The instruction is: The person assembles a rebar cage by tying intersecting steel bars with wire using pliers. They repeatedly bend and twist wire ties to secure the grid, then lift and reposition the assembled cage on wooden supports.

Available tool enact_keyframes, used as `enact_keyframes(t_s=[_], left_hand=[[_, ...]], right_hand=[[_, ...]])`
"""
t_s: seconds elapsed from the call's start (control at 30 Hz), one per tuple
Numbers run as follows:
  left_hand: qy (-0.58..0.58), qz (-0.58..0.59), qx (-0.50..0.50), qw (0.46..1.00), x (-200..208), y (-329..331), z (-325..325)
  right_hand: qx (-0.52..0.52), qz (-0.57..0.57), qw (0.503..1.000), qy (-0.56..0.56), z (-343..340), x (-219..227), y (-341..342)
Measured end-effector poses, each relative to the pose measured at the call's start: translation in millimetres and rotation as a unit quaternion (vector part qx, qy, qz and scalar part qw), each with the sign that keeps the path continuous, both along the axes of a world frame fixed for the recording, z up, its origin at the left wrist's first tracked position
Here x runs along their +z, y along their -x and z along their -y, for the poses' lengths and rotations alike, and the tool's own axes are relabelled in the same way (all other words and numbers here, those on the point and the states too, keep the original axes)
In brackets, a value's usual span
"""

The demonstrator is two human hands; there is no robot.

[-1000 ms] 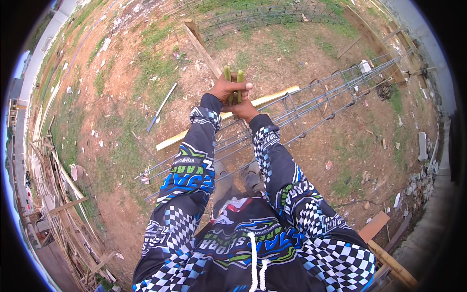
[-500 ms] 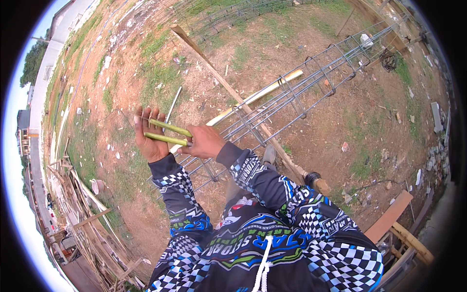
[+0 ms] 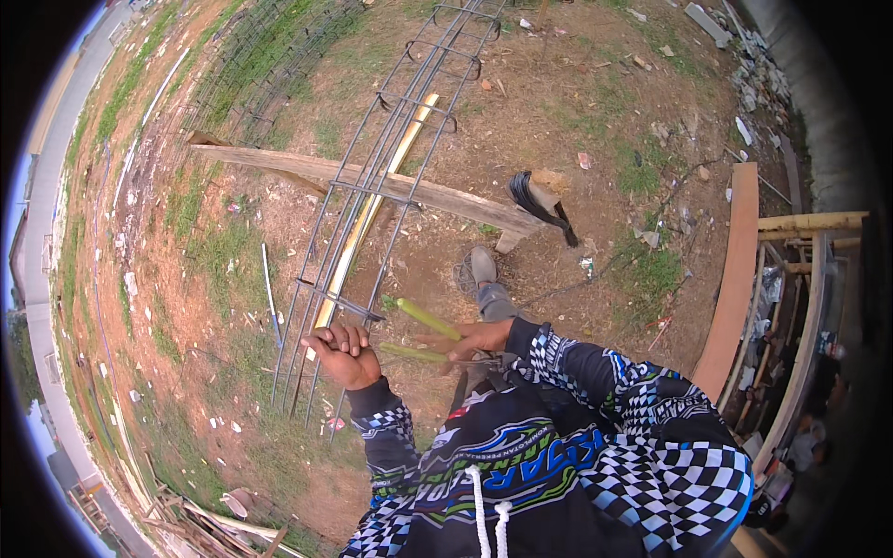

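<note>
My right hand [image 3: 479, 341] grips a pair of pincers [image 3: 428, 319] with yellow-green handles, which are smeared by motion and point left. The jaws are hidden by the hand. To its left, my left hand [image 3: 346, 355] is closed with its fingers curled. Whatever it may hold is too small to make out. It is beside the near end of a long rebar cage [image 3: 376, 193], made of steel rods and square stirrups. The cage slants from the lower left to the top and crosses over a wooden plank [image 3: 279, 162].
A pale yellow strip [image 3: 349, 249] lies beneath the cage. Black wire [image 3: 538, 198] hangs over the plank's right end, near my boot [image 3: 482, 265]. A brown board [image 3: 732, 279] and a timber frame stand at the right. More rebar mesh [image 3: 270, 74] lies at the far left.
The view has turned, so the cage now runs more upright. My left hand has closed and come away from the handles. The pincers have shifted right with my right hand.
</note>
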State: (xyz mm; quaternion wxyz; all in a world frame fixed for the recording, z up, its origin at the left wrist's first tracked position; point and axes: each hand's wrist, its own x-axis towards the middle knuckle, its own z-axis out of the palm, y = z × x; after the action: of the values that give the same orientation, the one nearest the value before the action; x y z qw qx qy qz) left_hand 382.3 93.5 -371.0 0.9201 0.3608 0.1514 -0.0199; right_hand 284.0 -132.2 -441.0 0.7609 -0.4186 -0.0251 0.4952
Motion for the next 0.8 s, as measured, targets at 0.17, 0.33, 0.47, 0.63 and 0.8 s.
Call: enact_keyframes(t_s=[0.17,0.33,0.47,0.63,0.8], left_hand=[[-0.159,0.03,-0.077,0.984,27,-2,13],[-0.741,0.175,-0.109,0.639,-14,-51,72],[-0.777,0.089,-0.112,0.613,-46,-66,132],[-0.77,0.038,-0.053,0.634,-60,-69,150],[-0.725,-0.004,0.048,0.687,-74,-60,161]], right_hand=[[-0.288,-0.017,0.957,0.006,80,36,91],[-0.497,-0.063,0.861,0.085,164,52,153],[-0.608,-0.219,0.723,0.245,243,-5,200],[-0.657,-0.256,0.677,0.209,337,-64,182],[-0.388,0.019,0.828,0.404,369,14,-44]])
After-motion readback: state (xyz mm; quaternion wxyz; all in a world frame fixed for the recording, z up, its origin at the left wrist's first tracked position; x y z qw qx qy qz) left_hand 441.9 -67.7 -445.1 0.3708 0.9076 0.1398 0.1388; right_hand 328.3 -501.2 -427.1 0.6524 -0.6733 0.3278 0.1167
